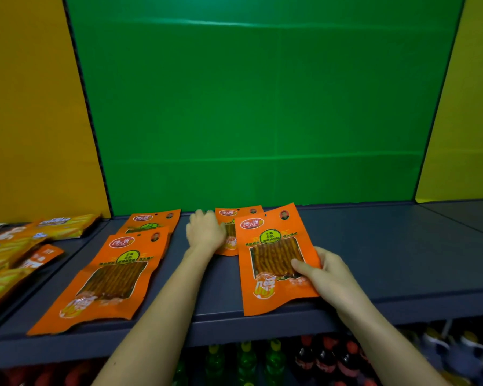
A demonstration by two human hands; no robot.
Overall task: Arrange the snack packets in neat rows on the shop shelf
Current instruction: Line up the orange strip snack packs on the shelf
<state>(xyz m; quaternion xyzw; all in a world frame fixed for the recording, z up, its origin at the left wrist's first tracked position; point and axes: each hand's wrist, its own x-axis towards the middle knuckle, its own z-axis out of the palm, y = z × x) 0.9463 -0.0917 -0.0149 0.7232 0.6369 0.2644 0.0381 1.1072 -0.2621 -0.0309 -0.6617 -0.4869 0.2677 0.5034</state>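
Several orange snack packets lie on the dark grey shelf [388, 263]. My right hand [325, 275] grips the front right packet [273, 252] at its right edge, thumb on top; its lower end overhangs the shelf's front edge. My left hand [205, 231] rests flat, fingers straight, on the left part of the back packet [236, 218] near the green back panel. On the left, a front packet [106, 280] overlaps a rear packet [151, 220].
A heap of orange and yellow packets [14, 252] fills the neighbouring shelf section on the left. Bottles [304, 358] stand on the shelf below. The green back panel [262, 107] and yellow side panels enclose the shelf. Bare shelf stretches to the right.
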